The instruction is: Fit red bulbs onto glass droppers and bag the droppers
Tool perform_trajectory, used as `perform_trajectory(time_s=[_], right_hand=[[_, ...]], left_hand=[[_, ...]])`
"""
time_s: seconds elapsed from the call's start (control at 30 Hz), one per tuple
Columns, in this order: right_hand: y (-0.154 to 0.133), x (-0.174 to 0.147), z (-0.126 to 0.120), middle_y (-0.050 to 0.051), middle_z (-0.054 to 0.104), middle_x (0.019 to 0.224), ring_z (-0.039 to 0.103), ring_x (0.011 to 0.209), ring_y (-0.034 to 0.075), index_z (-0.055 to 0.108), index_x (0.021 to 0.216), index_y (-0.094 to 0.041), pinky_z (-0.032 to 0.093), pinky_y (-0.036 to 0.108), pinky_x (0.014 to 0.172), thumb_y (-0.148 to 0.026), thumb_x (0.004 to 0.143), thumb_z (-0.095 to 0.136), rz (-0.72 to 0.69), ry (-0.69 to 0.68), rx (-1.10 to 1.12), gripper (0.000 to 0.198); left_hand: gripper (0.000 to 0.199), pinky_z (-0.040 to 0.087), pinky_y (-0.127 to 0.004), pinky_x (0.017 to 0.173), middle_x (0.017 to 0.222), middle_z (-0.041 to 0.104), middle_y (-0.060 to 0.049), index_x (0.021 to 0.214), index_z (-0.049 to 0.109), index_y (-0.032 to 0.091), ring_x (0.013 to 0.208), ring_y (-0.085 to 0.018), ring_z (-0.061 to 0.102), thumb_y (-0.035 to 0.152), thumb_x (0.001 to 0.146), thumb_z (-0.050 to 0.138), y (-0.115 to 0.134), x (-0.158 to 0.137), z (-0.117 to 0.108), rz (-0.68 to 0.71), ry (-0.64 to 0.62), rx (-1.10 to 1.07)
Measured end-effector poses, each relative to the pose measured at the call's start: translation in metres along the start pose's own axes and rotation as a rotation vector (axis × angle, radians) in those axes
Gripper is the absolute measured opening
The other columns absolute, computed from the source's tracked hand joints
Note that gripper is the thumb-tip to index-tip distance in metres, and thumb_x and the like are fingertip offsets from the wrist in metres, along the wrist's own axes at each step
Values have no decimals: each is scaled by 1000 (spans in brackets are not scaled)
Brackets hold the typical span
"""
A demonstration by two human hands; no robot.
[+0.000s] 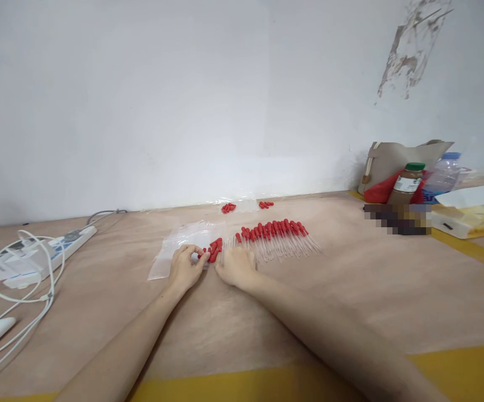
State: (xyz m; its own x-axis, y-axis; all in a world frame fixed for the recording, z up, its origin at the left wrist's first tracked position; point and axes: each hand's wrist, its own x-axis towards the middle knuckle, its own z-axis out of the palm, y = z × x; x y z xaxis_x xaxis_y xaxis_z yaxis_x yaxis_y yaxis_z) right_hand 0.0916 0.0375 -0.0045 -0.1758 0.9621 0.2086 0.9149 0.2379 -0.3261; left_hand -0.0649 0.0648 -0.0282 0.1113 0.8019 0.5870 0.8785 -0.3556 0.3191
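Note:
My left hand (pixel 186 267) pinches a red rubber bulb (pixel 201 255) between thumb and fingertips, just left of a small pile of red bulbs (pixel 216 247). Beneath and behind that hand lie clear plastic bags (pixel 175 240). My right hand (pixel 237 266) is curled down at the left end of a row of glass droppers (pixel 278 243) with red bulb tops. Bare glass tubes (pixel 227 244) show just past its knuckles. Its fingertips are hidden, so what it grips cannot be made out.
Two little groups of red bulbs (pixel 228 207) lie near the wall on clear plastic. On the left are a power strip (pixel 76 243) and looped white cables (pixel 49 279). A bag (pixel 401 159), a green-capped bottle (pixel 407 184) and a yellow packet (pixel 477 218) stand at right.

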Motion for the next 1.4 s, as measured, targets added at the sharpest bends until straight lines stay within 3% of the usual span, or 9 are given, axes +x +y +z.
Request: perform_trajectory(time_s=[0.17, 0.3, 0.53, 0.67, 0.83, 0.93, 1.03, 1.2, 1.4], right_hand=[[-3, 2, -4, 15, 63, 91, 60, 86, 25, 61, 89, -15, 45, 35, 68, -36, 76, 47, 83, -99, 38, 28], [7, -14, -10, 13, 64, 89, 59, 86, 25, 62, 85, -17, 45, 35, 68, -30, 71, 51, 44, -141, 22, 22], [51, -56, -41, 6, 62, 63, 59, 65, 21, 57, 53, -19, 40, 29, 54, -25, 60, 57, -66, -234, 9, 10], [83, -60, -55, 0, 60, 59, 53, 55, 14, 58, 56, -19, 33, 23, 48, -19, 55, 62, -77, -304, 124, 4], [96, -54, -34, 2, 59, 76, 52, 68, 13, 60, 77, -17, 37, 22, 58, -33, 55, 70, -147, -97, 355, 29], [90, -54, -15, 2, 58, 78, 50, 76, 14, 60, 74, -17, 36, 24, 65, -36, 60, 69, -162, -11, 359, 26], [86, -56, -10, 1, 58, 75, 49, 78, 15, 59, 69, -17, 34, 26, 68, -30, 69, 63, -166, 19, 283, 13], [95, -63, -23, 4, 58, 81, 49, 82, 16, 55, 72, -16, 29, 32, 74, -24, 76, 56, -207, 101, 114, 9], [102, -64, -20, -1, 58, 71, 50, 66, 11, 49, 79, -17, 28, 31, 75, -25, 85, 43, -248, 176, 396, 11]], left_hand=[[14, 39, -33, 78, 82, 58, -2, 71, 60, 20, 83, -21, 52, 34, 72, 58, 6, -3, 3, 76, -38, 19], [14, 40, -34, 76, 82, 58, -3, 72, 60, 20, 82, -21, 51, 34, 71, 61, 10, -7, 7, 91, -40, 20], [10, 40, -37, 76, 83, 58, -4, 67, 62, 20, 83, -23, 51, 29, 70, 60, 17, -7, 1, 67, 29, 47], [8, 42, -33, 74, 83, 58, -4, 69, 61, 19, 80, -20, 53, 24, 71, 55, 33, -8, -11, 122, -11, -83], [7, 41, -23, 50, 66, 56, 0, 65, 55, 17, 55, -12, 52, 14, 67, 49, 51, -18, -18, 164, -294, -236], [12, 41, -23, 51, 65, 56, 1, 68, 55, 17, 54, -12, 51, 9, 63, 49, 54, -22, -19, 184, -407, -220], [15, 42, -25, 58, 73, 56, -1, 76, 57, 18, 61, -13, 52, 11, 64, 53, 54, -24, -18, 243, -407, -195], [9, 40, -25, 59, 73, 55, -1, 71, 55, 18, 67, -15, 52, 23, 77, 52, 59, -27, -11, 271, -409, -291], [11, 41, -24, 61, 76, 54, -1, 83, 49, 17, 68, -14, 51, 27, 85, 44, 72, -33, -2, 143, -386, -502]])
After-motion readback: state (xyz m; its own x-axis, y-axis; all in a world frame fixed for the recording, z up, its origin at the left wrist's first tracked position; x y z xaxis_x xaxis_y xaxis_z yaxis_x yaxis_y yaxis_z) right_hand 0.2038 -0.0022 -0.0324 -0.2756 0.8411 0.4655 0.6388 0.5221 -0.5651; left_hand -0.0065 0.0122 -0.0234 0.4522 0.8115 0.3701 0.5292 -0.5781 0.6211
